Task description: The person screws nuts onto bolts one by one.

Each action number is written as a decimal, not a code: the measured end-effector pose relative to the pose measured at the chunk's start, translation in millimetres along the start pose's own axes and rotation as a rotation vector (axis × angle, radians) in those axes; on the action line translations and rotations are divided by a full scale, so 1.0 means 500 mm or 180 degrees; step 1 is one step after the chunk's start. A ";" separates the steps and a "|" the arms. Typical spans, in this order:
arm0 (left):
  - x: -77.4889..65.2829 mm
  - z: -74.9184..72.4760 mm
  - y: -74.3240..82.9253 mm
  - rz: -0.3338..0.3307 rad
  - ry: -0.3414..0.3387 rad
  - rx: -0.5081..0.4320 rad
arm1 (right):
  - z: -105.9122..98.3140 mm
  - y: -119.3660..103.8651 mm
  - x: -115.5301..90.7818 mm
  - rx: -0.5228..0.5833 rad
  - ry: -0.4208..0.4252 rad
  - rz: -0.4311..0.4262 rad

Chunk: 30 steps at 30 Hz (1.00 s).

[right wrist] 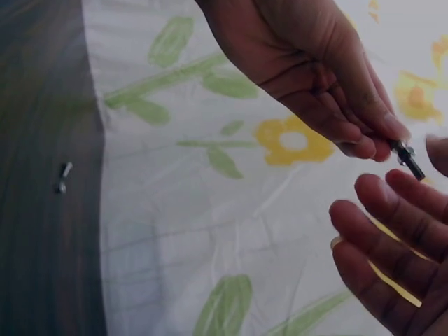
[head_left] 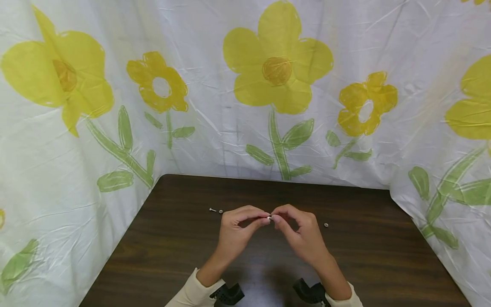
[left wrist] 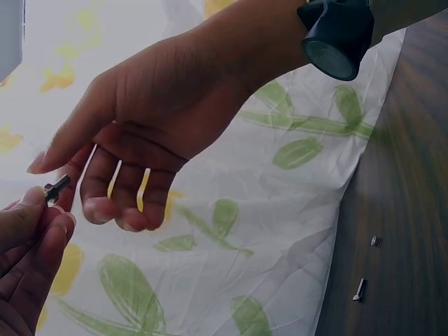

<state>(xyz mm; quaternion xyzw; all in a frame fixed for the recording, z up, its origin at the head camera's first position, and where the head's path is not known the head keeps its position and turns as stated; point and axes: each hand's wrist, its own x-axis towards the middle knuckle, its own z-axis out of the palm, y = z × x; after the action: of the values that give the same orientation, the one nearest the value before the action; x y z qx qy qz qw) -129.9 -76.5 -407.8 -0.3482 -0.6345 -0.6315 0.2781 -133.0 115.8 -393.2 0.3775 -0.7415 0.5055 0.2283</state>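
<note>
White curtain cloth (head_left: 207,140) printed with yellow flowers hangs behind and beside a dark wood-grain table (head_left: 383,256). Above the table's middle is a small metal bolt (left wrist: 61,184), held clear of the surface, with a wider metal part near one end. The left hand (head_left: 238,232) pinches that end between thumb and fingertips, its shank pointing toward the right hand (head_left: 304,236). The right hand's thumb and index finger are bent loosely to either side of the shank; the wrist views show no firm grasp, and I cannot tell whether a fingertip touches it. Just far and left of the left hand, a loose bolt (head_left: 212,209) lies near a nut (head_left: 220,211); to the right of the right hand lies another small ring-like piece (head_left: 326,224). Nearest are pale sleeves (head_left: 197,292) and black wrist devices (head_left: 230,294).
</note>
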 end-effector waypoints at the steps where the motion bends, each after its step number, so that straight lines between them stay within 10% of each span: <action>1: 0.000 0.000 0.000 0.0001 0.0013 0.0006 | -0.002 0.000 0.000 -0.0001 0.0013 -0.0017; 30: 0.003 0.000 0.004 0.0022 0.0020 0.0033 | -0.002 -0.001 0.000 0.0039 -0.0098 -0.0005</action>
<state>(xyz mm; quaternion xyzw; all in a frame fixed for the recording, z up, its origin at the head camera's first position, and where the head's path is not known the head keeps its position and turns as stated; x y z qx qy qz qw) -129.1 -76.3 -405.6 -0.3468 -0.6358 -0.6283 0.2841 -132.8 116.7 -392.5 0.3871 -0.7416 0.5040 0.2150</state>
